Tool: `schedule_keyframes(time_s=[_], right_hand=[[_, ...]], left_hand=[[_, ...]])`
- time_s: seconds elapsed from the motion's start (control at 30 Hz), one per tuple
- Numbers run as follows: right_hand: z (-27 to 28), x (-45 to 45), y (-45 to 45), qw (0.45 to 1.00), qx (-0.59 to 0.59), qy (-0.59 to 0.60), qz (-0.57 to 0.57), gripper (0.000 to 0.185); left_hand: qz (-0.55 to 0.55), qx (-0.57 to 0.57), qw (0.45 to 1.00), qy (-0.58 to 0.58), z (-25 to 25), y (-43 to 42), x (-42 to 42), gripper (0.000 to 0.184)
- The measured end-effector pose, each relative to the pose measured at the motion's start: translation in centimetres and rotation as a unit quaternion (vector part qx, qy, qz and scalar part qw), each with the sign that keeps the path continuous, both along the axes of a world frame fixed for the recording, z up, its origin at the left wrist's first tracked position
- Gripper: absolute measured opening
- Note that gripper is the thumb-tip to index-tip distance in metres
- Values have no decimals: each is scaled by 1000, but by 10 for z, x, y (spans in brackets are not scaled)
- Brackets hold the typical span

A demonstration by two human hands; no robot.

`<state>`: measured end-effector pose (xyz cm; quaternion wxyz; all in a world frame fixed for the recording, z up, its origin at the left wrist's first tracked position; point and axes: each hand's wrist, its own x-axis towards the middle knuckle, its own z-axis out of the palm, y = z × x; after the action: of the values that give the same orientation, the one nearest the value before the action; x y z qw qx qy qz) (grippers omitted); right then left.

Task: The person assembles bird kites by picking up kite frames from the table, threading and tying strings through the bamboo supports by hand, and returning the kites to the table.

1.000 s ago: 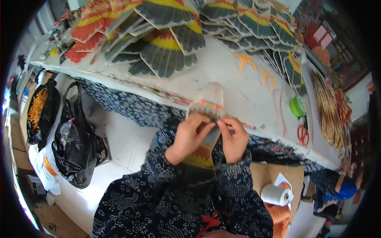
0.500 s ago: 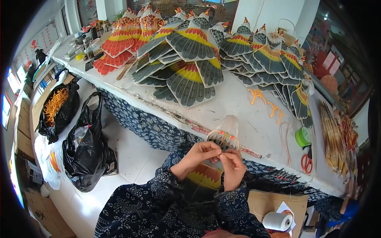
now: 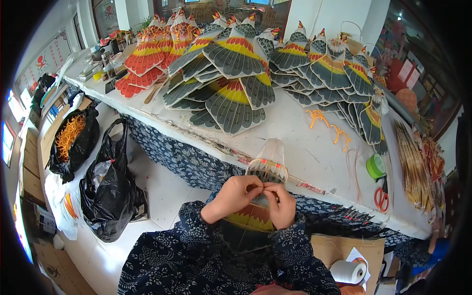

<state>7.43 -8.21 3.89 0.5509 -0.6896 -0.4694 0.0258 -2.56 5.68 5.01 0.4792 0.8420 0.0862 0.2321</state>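
A bird-shaped kite with yellow, red and dark painted bands rests in my lap. Its pale, curved upper end reaches over the table's front edge. Above the kite, my left hand is closed, thumb and index finger pinched. My right hand is closed too, its pinched fingertips meeting those of the left just below the kite's thin curved frame. Whatever lies between the fingertips is too small or hidden to make out. Both hands partly cover the kite's middle.
Stacked dark bird kites and red ones stand along the white table. Green tape, red-handled scissors and bamboo sticks lie right. Black bags sit left; a thread spool is lower right.
Both hands and the kite have shifted slightly left in view. My fingertips stay pinched together, and the right hand has turned a little, showing more of its back.
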Motion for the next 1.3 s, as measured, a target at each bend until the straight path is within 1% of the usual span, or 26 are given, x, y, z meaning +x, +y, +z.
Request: schedule_keyframes(time_s=[0.03, 0.07, 0.17, 0.2, 0.3, 0.33, 0.4, 0.43, 0.6, 0.7, 0.73, 0.83, 0.87, 0.93, 0.97, 1.0, 1.07, 1.1, 1.13, 1.2, 1.23, 1.27, 1.3], right_hand=[[-2, 0, 1, 997, 0, 82, -13, 3], [-5, 1, 1, 996, 0, 83, -14, 3], [-11, 2, 4, 985, -20, 164, -42, 7], [-12, 2, 4, 985, -20, 164, -42, 7], [-7, -5, 7, 964, 46, 248, -80, 9], [-7, -4, 7, 964, 45, 249, -81, 9], [-10, -2, 4, 992, 36, 86, -88, 9], [-11, -1, 4, 995, 31, 3, -91, 9], [4, -4, 1, 997, 22, -16, -77, 10], [5, -6, -3, 994, 15, 45, -95, 11], [5, -6, -3, 994, 13, 46, -96, 11], [2, -8, -3, 991, 7, 85, -105, 10], [-4, -7, -5, 989, -2, 96, -115, 10], [-16, -1, -6, 972, 17, 233, -39, 11], [-18, 1, -7, 968, 11, 244, -50, 11], [-19, 4, -8, 947, 28, 321, -6, 12], [-19, 9, -9, 882, 73, 456, 88, 15], [-20, 9, -10, 882, 76, 458, 83, 15], [-19, 8, -10, 872, 80, 476, 79, 17], [-19, 7, -10, 852, 88, 511, 73, 20], [-19, 6, -10, 851, 89, 512, 72, 20], [-20, 5, -9, 857, 94, 503, 66, 19], [-20, 5, -9, 862, 98, 493, 61, 18]], left_hand=[[-4, -59, 998, 7, -1, 0, 1, 9], [-4, -60, 998, 7, -3, -2, 1, 9], [-15, -197, 980, -4, -14, -8, 3, 9], [-15, -197, 980, -4, -15, -8, 3, 9], [-27, -253, 967, -17, -16, -9, 3, 10], [-27, -254, 967, -16, -16, -9, 3, 10], [-16, -215, 976, 12, -13, -8, 2, 10], [-10, -195, 980, 25, -12, -8, 2, 10], [25, -144, 989, 21, -6, -13, 2, 9], [70, -44, 995, -54, -5, -21, 4, 9], [68, -45, 995, -53, -6, -22, 5, 9], [101, -8, 990, -96, -13, -26, 7, 10], [93, -16, 992, -83, -15, -28, 7, 10], [103, -18, 991, -82, -14, -27, 9, 10], [109, -18, 991, -82, -15, -28, 9, 10], [100, -23, 992, -71, -16, -29, 9, 10], [91, -91, 989, -66, -15, -29, 11, 10], [89, -123, 986, -67, -15, -29, 12, 10], [85, -123, 987, -65, -16, -31, 12, 10], [110, -72, 989, -67, -18, -34, 11, 11], [123, -46, 989, -68, -18, -35, 11, 12], [123, -46, 989, -66, -18, -36, 10, 12], [124, -15, 990, -71, -17, -36, 10, 13]])
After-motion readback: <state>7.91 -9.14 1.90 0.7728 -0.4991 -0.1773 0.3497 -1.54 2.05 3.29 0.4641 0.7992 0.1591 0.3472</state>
